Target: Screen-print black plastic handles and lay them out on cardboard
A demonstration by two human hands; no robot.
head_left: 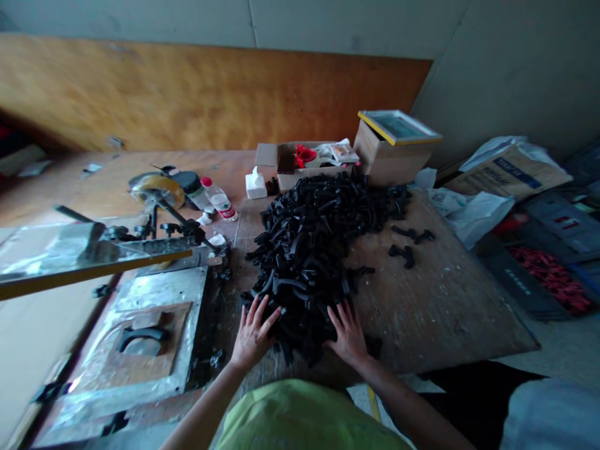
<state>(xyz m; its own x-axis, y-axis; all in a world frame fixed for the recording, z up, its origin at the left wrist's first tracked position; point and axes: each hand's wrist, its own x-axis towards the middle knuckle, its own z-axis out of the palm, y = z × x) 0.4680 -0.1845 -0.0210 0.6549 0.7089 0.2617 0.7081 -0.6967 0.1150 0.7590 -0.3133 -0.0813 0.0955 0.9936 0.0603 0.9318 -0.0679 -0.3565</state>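
A large heap of black curved plastic parts (304, 244) spreads over the wooden table from its front edge toward the back. My left hand (253, 331) rests against the near left side of the heap, fingers spread. On the near right side lies my right hand (347, 332), its fingers also apart and touching the parts. Neither hand grips a piece. A few black parts (403, 255) lie loose to the right of the heap. One similar black part (143, 337) sits on a fixture block in the press frame at left.
Left stands a screen-printing frame (94, 256) with clamps over a metal base (187, 325). Behind are a plastic bottle (219, 200), a tissue pack (255, 185), an open carton (293, 178) and a box (391, 159) with a framed screen. Right, a crate (525, 287) holds red parts.
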